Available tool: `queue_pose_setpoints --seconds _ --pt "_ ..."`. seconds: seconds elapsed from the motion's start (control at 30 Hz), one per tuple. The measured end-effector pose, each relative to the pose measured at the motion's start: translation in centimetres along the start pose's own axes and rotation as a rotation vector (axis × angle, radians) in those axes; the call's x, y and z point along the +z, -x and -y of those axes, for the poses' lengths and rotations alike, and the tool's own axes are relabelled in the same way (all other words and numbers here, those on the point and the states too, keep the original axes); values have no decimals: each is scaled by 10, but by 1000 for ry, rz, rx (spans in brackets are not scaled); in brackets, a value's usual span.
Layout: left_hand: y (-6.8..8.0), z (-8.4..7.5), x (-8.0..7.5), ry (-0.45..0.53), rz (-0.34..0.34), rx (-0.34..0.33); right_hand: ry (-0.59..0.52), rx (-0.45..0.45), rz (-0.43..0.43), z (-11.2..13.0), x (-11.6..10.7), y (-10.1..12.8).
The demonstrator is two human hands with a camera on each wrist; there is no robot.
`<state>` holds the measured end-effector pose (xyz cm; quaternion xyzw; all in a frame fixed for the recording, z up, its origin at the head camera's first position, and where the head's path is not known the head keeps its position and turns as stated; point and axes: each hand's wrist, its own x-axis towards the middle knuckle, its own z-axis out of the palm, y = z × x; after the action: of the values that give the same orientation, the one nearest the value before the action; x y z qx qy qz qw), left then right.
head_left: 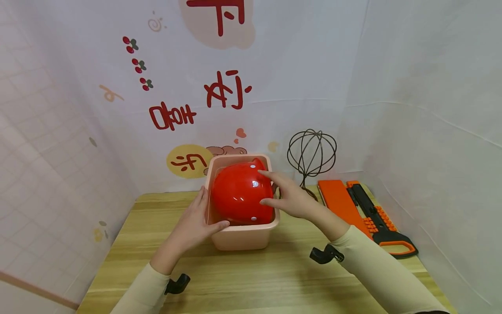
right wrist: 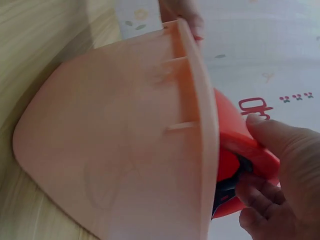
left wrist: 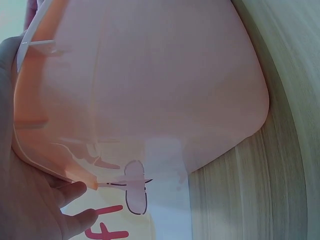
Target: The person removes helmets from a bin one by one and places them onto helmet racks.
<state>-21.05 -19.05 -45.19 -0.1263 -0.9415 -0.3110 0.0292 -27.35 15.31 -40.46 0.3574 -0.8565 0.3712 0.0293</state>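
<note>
A glossy red helmet (head_left: 237,189) with white dots along its edge sits on its side in a pale pink plastic bin (head_left: 241,240), filling most of the opening. At the bin's left side, my left hand (head_left: 192,226) holds the rim, thumb over the front corner and fingers along the outer wall. My right hand (head_left: 292,196) grips the helmet's edge at the bin's right side. The right wrist view shows the thumb on the red shell (right wrist: 232,117) and the fingers curled inside near black straps (right wrist: 227,190).
Behind the right hand stands a dark wire whisk shape (head_left: 311,152) near the back wall. Farther right lie a flat orange piece (head_left: 345,207) and a black-and-orange handled tool (head_left: 382,222). White printed cloth (head_left: 313,65) surrounds the wooden table (head_left: 251,283) at back and sides.
</note>
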Motion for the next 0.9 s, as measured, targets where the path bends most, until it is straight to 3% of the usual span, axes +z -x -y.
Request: queue_pose_setpoints --seconds 0.23,0.3,0.47,0.9 --pt "0 -1 -1 -10 1 -4 -299 132 92 4 -1 -3" --pt "0 -1 -1 -7 -1 -3 -341 164 95 5 -1 -3" --pt "0 -2 1 -7 5 -6 -402 189 78 5 1 0" --pt "1 -2 0 11 8 -1 -466 105 -52 5 3 7"
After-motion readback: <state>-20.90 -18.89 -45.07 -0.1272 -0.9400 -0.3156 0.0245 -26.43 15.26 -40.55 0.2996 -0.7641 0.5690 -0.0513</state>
